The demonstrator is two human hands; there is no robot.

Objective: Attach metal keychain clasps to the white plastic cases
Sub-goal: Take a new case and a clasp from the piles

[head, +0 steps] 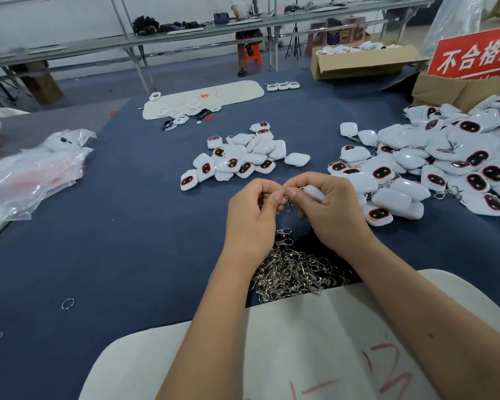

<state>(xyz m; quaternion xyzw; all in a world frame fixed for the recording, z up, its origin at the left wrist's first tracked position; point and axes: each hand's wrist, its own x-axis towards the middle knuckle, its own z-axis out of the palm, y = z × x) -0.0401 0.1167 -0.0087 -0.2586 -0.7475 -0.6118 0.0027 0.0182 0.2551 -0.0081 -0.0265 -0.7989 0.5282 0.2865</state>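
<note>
My left hand [253, 209] pinches a metal keychain clasp [287, 202] between thumb and fingers. My right hand [326, 206] grips a white plastic case [313, 193], mostly hidden in the fingers, and its thumb meets the clasp's ring. Both hands hover over the blue table, above a heap of loose metal clasps [295, 272]. A small pile of white cases [243, 157] lies just beyond the hands. A larger pile of cases with chains [433, 166] spreads to the right.
A white mat [315, 342] with red writing lies at the near edge. Clear plastic bags [35, 171] sit at left. A loose ring [68, 303] lies on the blue table [127, 226]. Cardboard boxes [364, 63] and a red sign [476, 53] stand at back right. A person sits at the far bench.
</note>
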